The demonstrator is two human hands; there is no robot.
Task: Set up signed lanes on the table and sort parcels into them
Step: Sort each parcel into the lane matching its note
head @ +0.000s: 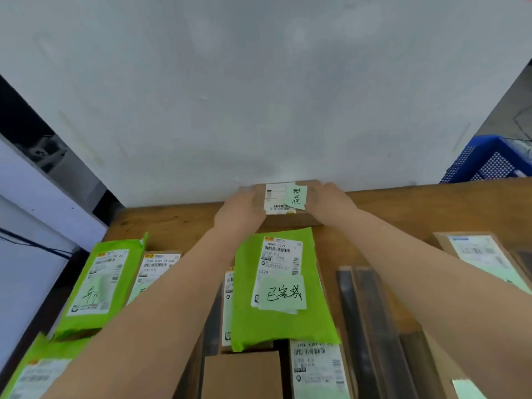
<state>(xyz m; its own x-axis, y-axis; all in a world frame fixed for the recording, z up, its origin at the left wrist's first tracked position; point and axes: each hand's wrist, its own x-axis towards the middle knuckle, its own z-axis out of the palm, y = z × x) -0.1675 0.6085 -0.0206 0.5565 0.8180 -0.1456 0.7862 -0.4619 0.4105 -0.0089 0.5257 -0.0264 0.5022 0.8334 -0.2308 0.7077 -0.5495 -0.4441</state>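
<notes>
On the far left, a green bag (pixel 100 283) with a white label and some writing lies on the brown counter (pixel 172 226). Just beside it is a brown box (pixel 158 269) with a label on top. Another green bag (pixel 34 367) sits at the bottom left corner. Next, your left hand (pixel 240 211) reaches to the back of the counter, and its fingers (pixel 247 194) curl over the left end of a small brown box (pixel 283 203). That small box sits right against the white wall (pixel 259 96), and it has a white label and a pale green note (pixel 296 197) with writing on it. In front of it lies a big green bag (pixel 282 289) with a label and a pale green sign (pixel 283 295) with black writing, on top of other boxes. Your right hand (pixel 329 203) holds the right end of the small box, fingers bent around its far edge. Further right are dark flat strips (pixel 371 326) lying side by side. Then comes a long box (pixel 483 257) with a label. A blue basket (pixel 489 162) stands behind the counter on the far right.
</notes>
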